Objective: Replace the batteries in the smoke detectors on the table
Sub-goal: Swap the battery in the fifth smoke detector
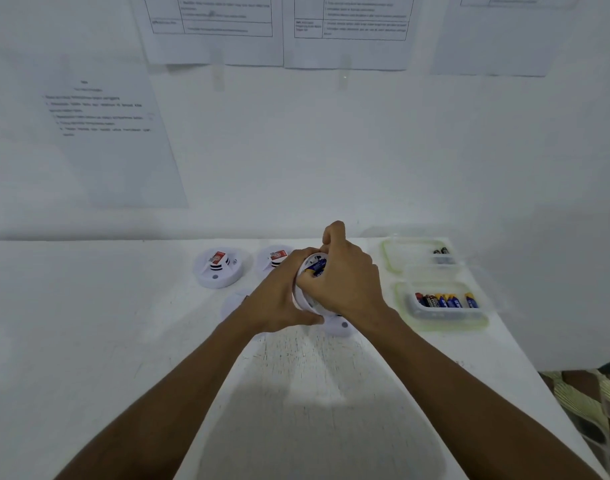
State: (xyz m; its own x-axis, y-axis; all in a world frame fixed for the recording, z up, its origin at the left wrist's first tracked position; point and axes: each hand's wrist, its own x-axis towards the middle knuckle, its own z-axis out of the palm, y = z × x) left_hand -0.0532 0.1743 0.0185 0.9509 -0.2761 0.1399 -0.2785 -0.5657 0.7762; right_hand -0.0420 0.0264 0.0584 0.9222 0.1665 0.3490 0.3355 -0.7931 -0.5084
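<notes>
Holding a white smoke detector (305,299) tilted above the white surface (123,323), I am wrapping my left hand (279,303) around its rim, fingers clamped on it. My right hand (345,275) is covering its open back, fingertips pressing on a blue battery (316,265) seated inside. Two more detectors (218,267) are sitting behind, to the left. On the right, a clear tray (442,320) is holding spare batteries (447,300).
</notes>
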